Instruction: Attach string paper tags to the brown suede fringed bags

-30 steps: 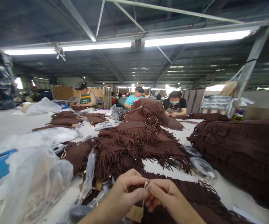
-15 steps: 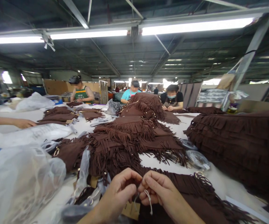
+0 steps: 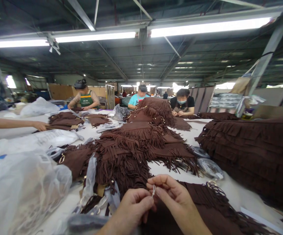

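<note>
My left hand (image 3: 131, 206) and my right hand (image 3: 172, 194) meet at the bottom centre, both pinched on a thin white string (image 3: 153, 189) that sticks up between the fingertips. Under them lies a brown fringed suede piece (image 3: 205, 209) on the white table (image 3: 232, 195). Whatever the string is tied to is hidden behind my left hand.
Piles of brown fringed pieces (image 3: 141, 143) fill the table's middle, with a tall stack (image 3: 254, 150) at the right. Clear plastic bags (image 3: 21, 189) lie at the left. A co-worker's arm (image 3: 16, 124) reaches in from the left. Three people (image 3: 141, 96) work at the far end.
My right hand has lifted, drawing the white string up between the fingertips. The tan paper tag under my left hand is out of sight. The co-worker's arm has reached further across the table.
</note>
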Tool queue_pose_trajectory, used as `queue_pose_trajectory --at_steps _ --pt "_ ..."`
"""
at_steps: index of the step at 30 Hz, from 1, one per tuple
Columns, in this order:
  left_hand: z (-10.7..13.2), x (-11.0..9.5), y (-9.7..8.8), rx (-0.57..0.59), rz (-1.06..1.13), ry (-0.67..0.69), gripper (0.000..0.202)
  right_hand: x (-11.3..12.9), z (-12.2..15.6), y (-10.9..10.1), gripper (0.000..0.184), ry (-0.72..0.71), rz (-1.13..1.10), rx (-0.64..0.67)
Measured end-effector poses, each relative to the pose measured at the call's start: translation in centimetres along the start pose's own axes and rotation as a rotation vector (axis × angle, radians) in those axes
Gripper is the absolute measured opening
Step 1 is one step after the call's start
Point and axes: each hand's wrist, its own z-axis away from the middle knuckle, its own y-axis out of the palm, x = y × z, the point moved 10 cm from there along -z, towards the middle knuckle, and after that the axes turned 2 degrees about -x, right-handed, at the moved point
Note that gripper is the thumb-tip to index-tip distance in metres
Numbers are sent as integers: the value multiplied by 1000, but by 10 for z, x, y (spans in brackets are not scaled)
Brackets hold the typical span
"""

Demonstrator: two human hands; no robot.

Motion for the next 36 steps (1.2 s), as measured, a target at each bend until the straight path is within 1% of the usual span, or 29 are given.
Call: queue_pose_trajectory --at_steps 1,3,4,6,9,10,12,14,15,18,19,20,21,22,23,24,25,26,27,28,29,30,31,33,34,36 --pt "0 0 -2 -23 15 -1 53 5 0 -1 26 -45 71 6" --pt "1 -3 -10 -69 17 -3 47 17 1 0 14 -180 256 43" --pt "2 -7 -15 -95 -1 1 43 23 3 4 13 -256 357 75" --pt "5 -16 -24 -133 -61 31 32 29 7 13 18 -367 523 151" --pt "7 -30 -32 -126 -156 95 22 25 13 25 16 -410 653 230" --pt "7 -32 -33 -102 -184 105 20 23 14 28 16 -413 686 242" --pt "6 -31 -33 -39 -245 92 16 19 15 30 23 -424 770 242" --pt "6 -31 -36 -6 -396 90 12 20 14 25 29 -458 891 196" --pt "6 -31 -40 -12 -530 99 13 25 13 20 29 -501 965 143" --pt "8 -28 -49 -44 -1023 102 25 57 17 -3 22 -701 1174 -107" --pt "9 -25 -50 -32 -1139 84 27 70 20 -10 19 -768 1199 -196" --pt "9 -20 -49 -5 -1208 67 27 80 23 -18 17 -805 1185 -267" --pt "10 -16 -46 26 -1234 64 25 85 24 -26 16 -789 1127 -301" --pt "10 -15 -42 48 -1233 81 20 84 20 -33 16 -712 1020 -294" --pt "10 -16 -38 59 -1217 116 17 76 15 -38 18 -584 877 -246" --pt "10 -19 -33 65 -1199 160 17 59 9 -38 21 -416 718 -165" --pt "11 -22 -27 73 -1185 204 19 38 6 -32 24 -235 569 -60" --pt "11 -24 -22 88 -1173 240 20 16 6 -20 26 -77 451 55" --pt "12 -25 -17 116 -1165 261 20 -1 10 -5 27 34 383 172" --pt "13 -23 -12 156 -1159 259 20 -13 15 9 26 95 367 276" --pt "14 -20 -10 193 -1150 233 21 -21 19 20 24 112 393 359" --pt "15 -15 -9 217 -1139 192 20 -26 21 28 23 97 442 412" --pt "15 -11 -11 226 -1131 145 18 -29 22 31 21 69 501 434" --pt "17 -1 -15 223 -1131 59 13 -34 20 29 20 3 622 413" --pt "18 3 -16 220 -1142 37 13 -36 19 26 20 -24 676 394" --pt "20 8 -14 216 -1193 41 21 -44 18 23 19 -54 751 386"
